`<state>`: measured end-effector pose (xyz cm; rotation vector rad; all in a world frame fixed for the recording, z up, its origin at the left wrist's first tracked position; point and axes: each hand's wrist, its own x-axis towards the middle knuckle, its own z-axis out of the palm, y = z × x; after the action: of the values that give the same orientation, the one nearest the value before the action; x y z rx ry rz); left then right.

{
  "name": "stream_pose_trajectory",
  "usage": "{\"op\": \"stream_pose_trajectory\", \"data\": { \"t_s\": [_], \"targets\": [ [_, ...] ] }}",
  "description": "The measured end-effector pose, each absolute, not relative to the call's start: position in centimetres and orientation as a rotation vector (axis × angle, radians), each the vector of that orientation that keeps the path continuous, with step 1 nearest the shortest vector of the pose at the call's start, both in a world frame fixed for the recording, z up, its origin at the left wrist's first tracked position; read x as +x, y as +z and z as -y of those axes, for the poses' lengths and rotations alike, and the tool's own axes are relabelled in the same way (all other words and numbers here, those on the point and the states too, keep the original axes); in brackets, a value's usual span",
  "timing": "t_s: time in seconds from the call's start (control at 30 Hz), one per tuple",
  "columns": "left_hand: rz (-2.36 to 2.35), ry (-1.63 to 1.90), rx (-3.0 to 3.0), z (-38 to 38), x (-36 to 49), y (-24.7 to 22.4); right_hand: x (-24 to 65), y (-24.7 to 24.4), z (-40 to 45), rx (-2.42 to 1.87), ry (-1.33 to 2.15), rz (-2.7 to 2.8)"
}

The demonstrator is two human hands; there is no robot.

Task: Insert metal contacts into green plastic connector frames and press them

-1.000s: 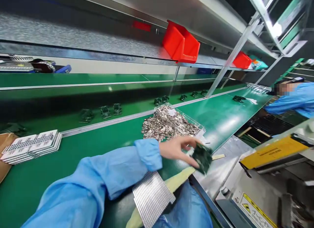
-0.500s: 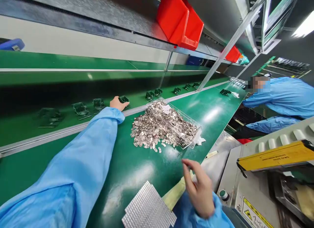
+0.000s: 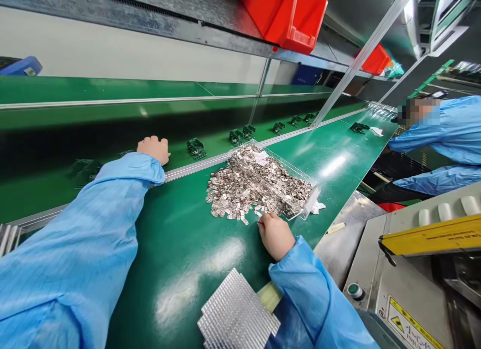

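My left hand (image 3: 154, 149) is at the green conveyor strip, with its fingers curled down and their tips hidden. It covers the spot where a dark green circuit-board assembly stood, so its grip on anything is out of sight. To its right, another circuit-board assembly (image 3: 196, 148) stands on the strip. My right hand (image 3: 276, 235) is closed in a pinch at the near edge of a heap of small silvery metal pieces (image 3: 240, 189). Whatever lies between those fingertips is too small to make out. The heap spills out of a clear plastic tray (image 3: 313, 196) tipped on the green bench.
A stack of ridged silver sheets (image 3: 236, 314) lies at the bench's front edge. More board assemblies (image 3: 278, 127) line the strip. A red bin (image 3: 289, 21) sits on the shelf above. On the right stand a machine with a yellow bar (image 3: 432, 241) and a person in blue (image 3: 451, 133).
My left hand has moved left along the strip, leaving the board assembly it was touching. My right hand has moved forward to the heap's edge and pinched. The view has shifted slightly.
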<state>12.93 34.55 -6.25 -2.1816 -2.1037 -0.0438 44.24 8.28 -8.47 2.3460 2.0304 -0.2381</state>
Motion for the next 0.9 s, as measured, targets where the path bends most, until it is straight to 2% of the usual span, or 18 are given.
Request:
{"op": "stream_pose_trajectory", "data": {
  "t_s": [0.17, 0.3, 0.53, 0.63, 0.7, 0.8, 0.9],
  "targets": [
    [1.887, -0.113, -2.295, -31.6, 14.3, -3.4, 45.1, -7.6, -8.6, 2.228, -0.282, -1.936],
    [1.711, -0.203, -2.321, -24.7, 15.6, -2.0, 45.5, -7.7, -9.0, 2.172, -0.309, -1.966],
    [1.715, -0.125, -2.384, -12.1, 17.8, -4.6, 46.5, -7.9, -8.6, 2.250, -0.363, -2.109],
    [1.885, -0.295, -2.458, -9.7, 15.9, -5.3, 46.7, -7.5, -7.3, 2.358, -0.341, -2.202],
    [1.969, -0.557, -2.589, -8.9, 13.3, -6.0, 46.8, -7.1, -5.8, 2.435, -0.342, -2.264],
    [1.926, -0.867, -2.868, -8.3, 9.5, -7.9, 46.7, -6.5, -3.1, 2.668, -0.743, -2.481],
    [1.896, -0.758, -3.039, -8.6, 8.0, -9.8, 45.6, -5.7, -0.3, 2.820, -1.601, -2.556]
  ]
}}
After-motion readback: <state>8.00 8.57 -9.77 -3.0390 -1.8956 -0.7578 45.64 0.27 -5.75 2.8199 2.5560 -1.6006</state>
